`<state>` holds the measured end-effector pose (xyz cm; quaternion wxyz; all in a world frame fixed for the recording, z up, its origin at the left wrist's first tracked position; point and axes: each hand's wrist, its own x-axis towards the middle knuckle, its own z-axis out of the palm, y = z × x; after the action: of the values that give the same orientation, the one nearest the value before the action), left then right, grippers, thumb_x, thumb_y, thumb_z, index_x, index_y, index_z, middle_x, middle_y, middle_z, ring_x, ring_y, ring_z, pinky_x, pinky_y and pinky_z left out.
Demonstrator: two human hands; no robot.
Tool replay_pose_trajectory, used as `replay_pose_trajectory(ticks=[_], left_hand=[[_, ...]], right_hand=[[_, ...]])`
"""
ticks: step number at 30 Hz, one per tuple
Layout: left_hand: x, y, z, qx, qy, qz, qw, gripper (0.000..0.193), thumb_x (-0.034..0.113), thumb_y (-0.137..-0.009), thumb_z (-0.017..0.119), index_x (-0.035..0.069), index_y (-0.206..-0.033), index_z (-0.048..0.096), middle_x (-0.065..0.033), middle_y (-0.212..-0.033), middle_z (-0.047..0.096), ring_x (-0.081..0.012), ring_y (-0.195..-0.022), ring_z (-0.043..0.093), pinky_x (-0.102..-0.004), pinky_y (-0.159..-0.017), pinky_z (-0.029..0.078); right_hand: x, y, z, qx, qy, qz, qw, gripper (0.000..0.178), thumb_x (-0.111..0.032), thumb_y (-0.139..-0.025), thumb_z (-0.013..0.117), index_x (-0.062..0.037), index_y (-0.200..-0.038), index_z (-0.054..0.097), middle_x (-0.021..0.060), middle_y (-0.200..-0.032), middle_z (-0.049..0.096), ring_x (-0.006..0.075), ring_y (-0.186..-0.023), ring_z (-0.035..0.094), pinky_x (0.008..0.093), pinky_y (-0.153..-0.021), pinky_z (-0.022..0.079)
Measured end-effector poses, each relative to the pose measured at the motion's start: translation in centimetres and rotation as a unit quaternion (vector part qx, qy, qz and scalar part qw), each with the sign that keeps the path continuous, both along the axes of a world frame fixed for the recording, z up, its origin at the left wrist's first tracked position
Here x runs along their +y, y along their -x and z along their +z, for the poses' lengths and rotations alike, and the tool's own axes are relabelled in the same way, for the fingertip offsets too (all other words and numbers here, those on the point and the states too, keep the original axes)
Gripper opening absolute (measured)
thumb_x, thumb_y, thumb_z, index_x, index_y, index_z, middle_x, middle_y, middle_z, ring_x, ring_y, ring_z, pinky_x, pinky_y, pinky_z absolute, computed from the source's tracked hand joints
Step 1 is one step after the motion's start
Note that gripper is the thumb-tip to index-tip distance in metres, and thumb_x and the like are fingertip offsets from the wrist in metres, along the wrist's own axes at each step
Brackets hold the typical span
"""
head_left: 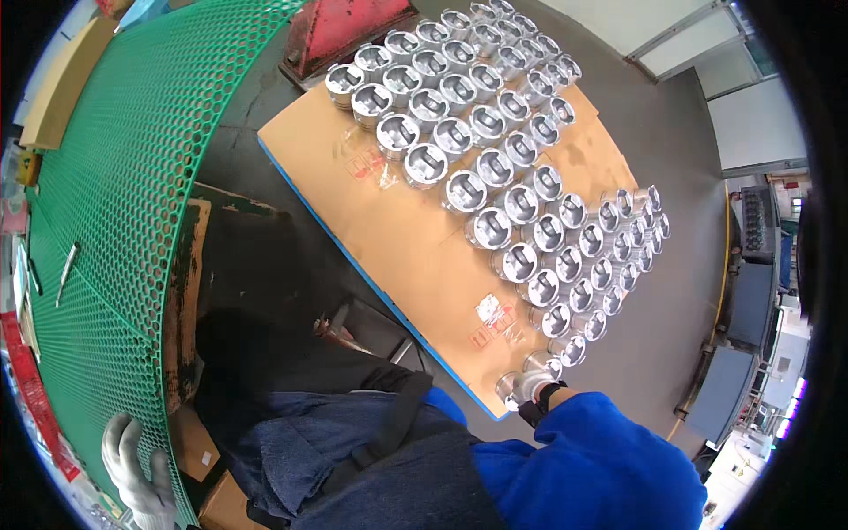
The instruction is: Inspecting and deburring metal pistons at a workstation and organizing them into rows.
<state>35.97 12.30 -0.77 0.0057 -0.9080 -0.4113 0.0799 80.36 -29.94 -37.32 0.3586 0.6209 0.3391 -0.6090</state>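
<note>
Atop brown cardboard (353, 212) with a blue near edge, note silver pistons (426, 164) standing in slanting rows. Beyond, observe grey floor (658, 238), pale wall panels (609, 26) and a red metal fixture (349, 35). To the left, find green perforated matting (115, 177) bearing a slim tool (67, 274). Over the matting, record gloved left hand (137, 473), fingers loosely spread, released. At the cardboard's near corner, record right hand (532, 386) against pistons; cannot tell whether grasping, fingers being obscured.

- A worn red structure (349, 34), top centre of the frame
- A long tan block (69, 87), upper left
- A slim pale tool (66, 276), left
- A grey-blue panel (720, 390), lower right
</note>
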Motion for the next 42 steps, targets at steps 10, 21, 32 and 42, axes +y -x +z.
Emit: replay_pose_trajectory(ticks=[10, 21, 32, 42], left_hand=[[-3.1, 0.2, 1.1, 0.035, 0.008, 0.074, 0.997, 0.036, 0.021, -0.097, 0.058, -0.001, -0.125, 0.055, -0.0219, -0.128, 0.056, -0.0392, -0.119, 0.054, -0.0451, -0.102, 0.041], [-5.2, 2.1, 1.1, 0.068, 0.019, 0.140, 0.988, 0.030, 0.023, -0.093, 0.056, 0.002, -0.114, 0.058, -0.0200, -0.117, 0.058, -0.0401, -0.111, 0.055, -0.0454, -0.097, 0.043], [-5.6, 0.3, 1.4, 0.082, 0.040, 0.138, 0.986, 0.029, 0.023, -0.092, 0.057, 0.002, -0.112, 0.059, -0.0198, -0.116, 0.058, -0.0399, -0.109, 0.055, -0.0454, -0.096, 0.043], [-6.4, 0.0, 1.9, 0.084, 0.050, 0.141, 0.985, 0.027, 0.015, -0.089, 0.058, 0.001, -0.112, 0.058, -0.0186, -0.113, 0.059, -0.0383, -0.106, 0.056, -0.0432, -0.094, 0.044]], right_hand=[[3.9, -14.3, -6.3, -0.422, -0.337, -0.400, 0.740, 0.095, -0.041, -0.079, 0.073, -0.0267, -0.158, 0.021, 0.0415, -0.150, 0.026, 0.0517, -0.130, 0.046, 0.0466, -0.107, 0.043], [-4.3, -24.1, -18.4, -0.240, -0.205, -0.555, 0.770, 0.122, -0.028, -0.067, 0.088, -0.0074, -0.158, 0.009, 0.0185, -0.137, 0.056, 0.0277, -0.120, 0.058, 0.0356, -0.102, 0.046], [-3.8, -19.6, -16.8, -0.354, -0.318, -0.515, 0.713, 0.073, -0.022, -0.069, 0.079, -0.0061, -0.135, 0.052, 0.0180, -0.118, 0.068, 0.0321, -0.109, 0.066, 0.0385, -0.095, 0.049], [-0.5, -14.3, -11.9, -0.333, -0.334, -0.442, 0.763, 0.070, -0.023, -0.068, 0.080, -0.0110, -0.131, 0.054, 0.0217, -0.122, 0.064, 0.0373, -0.109, 0.064, 0.0423, -0.097, 0.049]])
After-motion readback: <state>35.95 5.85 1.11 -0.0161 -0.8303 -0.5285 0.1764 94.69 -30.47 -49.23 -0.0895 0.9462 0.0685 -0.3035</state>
